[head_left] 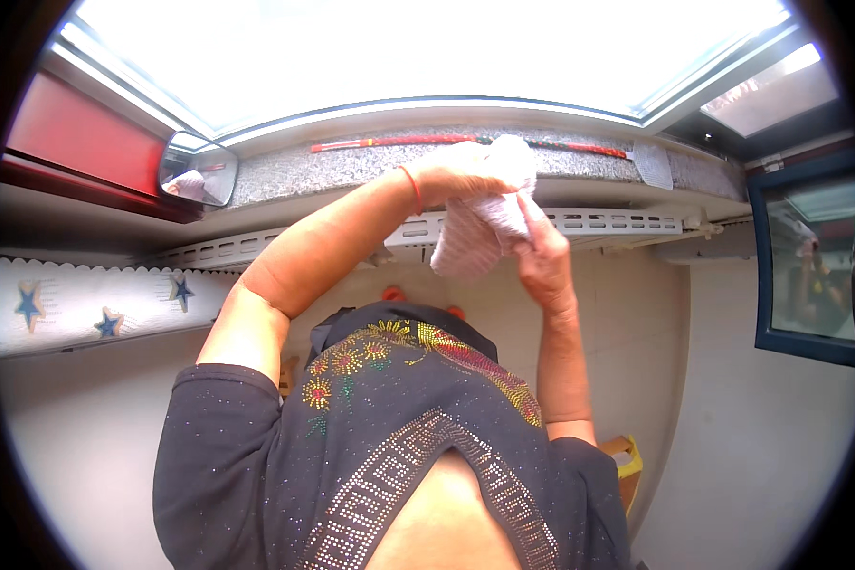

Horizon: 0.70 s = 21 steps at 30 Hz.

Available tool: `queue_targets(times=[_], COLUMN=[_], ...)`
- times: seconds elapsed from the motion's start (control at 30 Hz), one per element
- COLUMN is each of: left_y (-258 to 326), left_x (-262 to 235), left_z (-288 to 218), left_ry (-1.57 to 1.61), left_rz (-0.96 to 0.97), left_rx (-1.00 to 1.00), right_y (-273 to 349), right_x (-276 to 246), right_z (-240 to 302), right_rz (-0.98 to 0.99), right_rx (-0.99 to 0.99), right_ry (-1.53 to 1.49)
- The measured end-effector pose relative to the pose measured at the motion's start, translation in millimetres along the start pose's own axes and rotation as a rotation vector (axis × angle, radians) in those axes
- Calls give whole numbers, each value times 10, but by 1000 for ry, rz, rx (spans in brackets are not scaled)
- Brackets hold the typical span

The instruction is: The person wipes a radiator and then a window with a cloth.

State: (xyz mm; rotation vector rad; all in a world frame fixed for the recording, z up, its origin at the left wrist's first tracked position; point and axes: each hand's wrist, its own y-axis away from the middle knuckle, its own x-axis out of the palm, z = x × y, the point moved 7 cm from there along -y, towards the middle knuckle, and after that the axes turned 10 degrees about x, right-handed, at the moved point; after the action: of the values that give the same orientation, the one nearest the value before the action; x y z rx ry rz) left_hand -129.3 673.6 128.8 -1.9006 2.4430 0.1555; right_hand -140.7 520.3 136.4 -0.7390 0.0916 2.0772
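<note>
A pale pinkish-white cloth (470,237) is bunched between my two hands, above the near edge of the window sill. My left hand (458,173), with a red string round its wrist, grips the upper part of the cloth. Lower on its right side, my right hand (544,256) pinches the cloth between thumb and fingers. The rest of the cloth hangs down in loose folds. Behind it a thin red rod (389,142) lies along the granite sill (275,171), its middle covered by the cloth and my left hand.
A white radiator (617,221) runs below the sill. At the left are a small mirror (199,171), a red panel (90,128) and a white cover with blue stars (104,296). A dark-framed open window sash (762,275) stands at the right. Whitish mesh (653,163) lies by the rod's right end.
</note>
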Motion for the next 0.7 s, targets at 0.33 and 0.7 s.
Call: queue_targets(times=[0.33,0.7], left_y=[261,107], left_x=[-24,-67], left_z=[-446,-90], left_ry=[194,-310], left_rz=[152,-250], left_rx=[252,160], right_y=[-838,-1115], right_x=[-533,-961], right_z=[942,904], right_rz=[624,661], right_rx=[16,75], right_ry=[190,427])
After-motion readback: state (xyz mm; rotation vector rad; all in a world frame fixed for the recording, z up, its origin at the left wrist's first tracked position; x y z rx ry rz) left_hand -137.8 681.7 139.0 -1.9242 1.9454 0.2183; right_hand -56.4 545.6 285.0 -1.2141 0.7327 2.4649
